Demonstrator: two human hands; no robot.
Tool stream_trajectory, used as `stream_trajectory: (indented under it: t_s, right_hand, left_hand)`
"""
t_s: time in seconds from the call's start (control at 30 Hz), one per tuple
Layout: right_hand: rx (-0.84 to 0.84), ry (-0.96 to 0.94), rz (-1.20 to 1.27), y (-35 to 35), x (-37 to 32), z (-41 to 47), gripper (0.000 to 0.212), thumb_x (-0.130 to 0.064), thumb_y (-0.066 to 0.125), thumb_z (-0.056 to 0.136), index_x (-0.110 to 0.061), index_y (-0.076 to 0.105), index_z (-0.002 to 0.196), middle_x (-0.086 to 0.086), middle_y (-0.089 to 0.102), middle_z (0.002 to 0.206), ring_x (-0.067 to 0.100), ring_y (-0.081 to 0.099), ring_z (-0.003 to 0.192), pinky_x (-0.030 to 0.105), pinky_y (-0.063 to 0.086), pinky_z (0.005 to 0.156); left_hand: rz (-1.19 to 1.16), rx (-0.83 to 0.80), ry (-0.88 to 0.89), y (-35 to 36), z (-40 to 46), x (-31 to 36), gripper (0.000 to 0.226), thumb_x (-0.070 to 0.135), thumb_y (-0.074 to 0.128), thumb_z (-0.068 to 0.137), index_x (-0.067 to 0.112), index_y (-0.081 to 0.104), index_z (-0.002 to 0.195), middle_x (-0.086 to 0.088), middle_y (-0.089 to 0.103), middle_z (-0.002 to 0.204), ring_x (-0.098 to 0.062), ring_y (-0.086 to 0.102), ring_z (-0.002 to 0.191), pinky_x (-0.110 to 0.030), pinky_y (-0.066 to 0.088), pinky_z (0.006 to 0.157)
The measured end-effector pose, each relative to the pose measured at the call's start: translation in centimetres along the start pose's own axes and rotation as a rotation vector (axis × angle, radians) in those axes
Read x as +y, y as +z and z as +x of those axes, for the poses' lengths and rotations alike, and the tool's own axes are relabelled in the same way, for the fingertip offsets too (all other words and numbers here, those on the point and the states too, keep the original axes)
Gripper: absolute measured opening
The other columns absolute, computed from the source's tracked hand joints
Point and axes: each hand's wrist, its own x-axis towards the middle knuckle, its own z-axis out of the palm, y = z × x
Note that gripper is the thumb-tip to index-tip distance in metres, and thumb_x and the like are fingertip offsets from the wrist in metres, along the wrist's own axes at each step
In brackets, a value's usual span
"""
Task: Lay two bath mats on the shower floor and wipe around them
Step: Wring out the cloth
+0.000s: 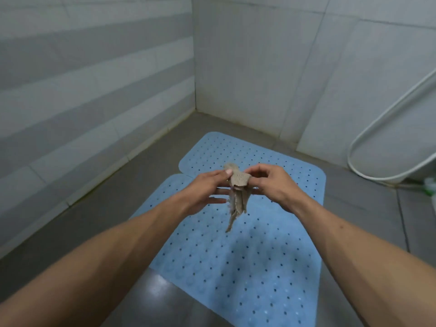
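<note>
Two light blue bath mats with small holes lie side by side on the grey shower floor: a far mat (271, 159) toward the corner and a near mat (247, 256) in front of it, their edges touching. Above them I hold a small beige cloth (238, 192) between both hands. My left hand (207, 190) pinches its upper left part with thumb and fingers. My right hand (271, 182) grips its right side with curled fingers. A frayed tail of the cloth hangs down between my hands.
Tiled walls meet in a corner (194, 109) behind the mats. A white shower hose (368, 138) loops down the right wall. Something green (430, 185) sits at the right edge. Bare grey floor (106, 220) runs left of the mats.
</note>
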Motion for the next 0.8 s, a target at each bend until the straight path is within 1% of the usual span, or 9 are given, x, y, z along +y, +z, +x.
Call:
stream_trajectory:
  t_s: [0.1,0.2,0.3,0.4,0.47,0.57,0.67,0.73,0.8]
  right_hand:
    - [-0.021,0.130,0.169,-3.0,-5.1,-0.9,0.026,0.006,0.061,0.087,-0.009,0.068,0.108,0.013,0.075,0.098,0.025,0.073,0.092,0.034,0.061,0.081]
    - [-0.020,0.207,0.273,-6.0,-10.3,-1.9,0.032,0.007,0.057,0.087,-0.009,0.067,0.112,0.015,0.074,0.104,0.023,0.073,0.095,0.032,0.060,0.079]
    - [-0.055,0.250,0.381,-8.2,-15.3,-3.2,0.033,0.005,0.054,0.084,-0.005,0.067,0.112,0.013,0.074,0.102,0.022,0.072,0.095,0.033,0.058,0.080]
    - [-0.144,0.279,0.436,-10.2,-19.5,-4.3,0.039,-0.010,0.063,0.076,-0.006,0.066,0.115,0.012,0.074,0.103,0.023,0.069,0.101,0.040,0.055,0.093]
    - [-0.196,0.295,0.444,-11.1,-22.2,-4.9,0.048,-0.022,0.074,0.074,-0.008,0.065,0.119,0.012,0.073,0.105,0.024,0.069,0.104,0.040,0.054,0.096]
    - [-0.214,0.309,0.382,-12.4,-26.6,-5.8,0.044,-0.017,0.081,0.077,-0.012,0.067,0.118,0.012,0.075,0.112,0.024,0.072,0.104,0.038,0.055,0.094]
    - [-0.169,0.318,0.363,-13.9,-31.7,-6.8,0.021,-0.004,0.064,0.089,-0.010,0.074,0.106,0.021,0.074,0.108,0.027,0.069,0.097,0.043,0.052,0.098]
    - [-0.137,0.333,0.362,-15.2,-35.7,-7.7,0.027,0.001,0.052,0.092,-0.007,0.076,0.103,0.023,0.074,0.105,0.025,0.067,0.091,0.042,0.053,0.096]
    - [-0.170,0.346,0.391,-16.5,-39.6,-8.5,0.032,0.001,0.047,0.092,-0.002,0.075,0.107,0.028,0.072,0.107,0.027,0.066,0.091,0.044,0.053,0.097]
  left_hand:
    - [-0.112,0.081,-0.004,2.9,-0.7,6.1,0.030,0.027,0.065,0.094,0.008,0.065,0.117,-0.010,0.074,0.110,-0.025,0.073,0.099,-0.040,0.057,0.088]
    - [-0.146,0.135,-0.055,5.0,-2.2,12.4,0.022,0.030,0.070,0.091,0.011,0.067,0.102,-0.011,0.076,0.104,-0.026,0.074,0.093,-0.038,0.059,0.080]
    - [-0.151,0.169,-0.096,6.7,-4.1,18.0,0.024,0.034,0.071,0.089,0.013,0.068,0.099,-0.008,0.077,0.100,-0.025,0.074,0.092,-0.034,0.059,0.073]
    - [-0.159,0.191,-0.125,8.1,-6.0,22.3,0.021,0.033,0.073,0.087,0.014,0.068,0.093,-0.007,0.076,0.094,-0.021,0.073,0.083,-0.031,0.058,0.067]
    - [-0.153,0.211,-0.140,8.9,-7.2,25.1,0.024,0.035,0.076,0.083,0.014,0.066,0.091,-0.007,0.074,0.092,-0.019,0.069,0.081,-0.031,0.057,0.069]
    - [-0.143,0.246,-0.175,9.8,-9.2,29.8,0.032,0.043,0.079,0.078,0.016,0.066,0.089,-0.007,0.072,0.088,-0.019,0.067,0.080,-0.031,0.055,0.069]
    - [-0.166,0.290,-0.188,10.2,-11.6,34.8,0.037,0.048,0.078,0.076,0.017,0.060,0.085,-0.006,0.070,0.083,-0.017,0.065,0.074,-0.032,0.053,0.069]
    - [-0.174,0.297,-0.176,10.3,-13.5,38.3,0.041,0.050,0.078,0.076,0.017,0.056,0.087,-0.006,0.069,0.082,-0.017,0.064,0.071,-0.033,0.053,0.070]
    - [-0.165,0.280,-0.156,10.5,-15.7,42.0,0.040,0.046,0.079,0.076,0.018,0.053,0.087,-0.005,0.070,0.082,-0.017,0.065,0.070,-0.033,0.054,0.071]
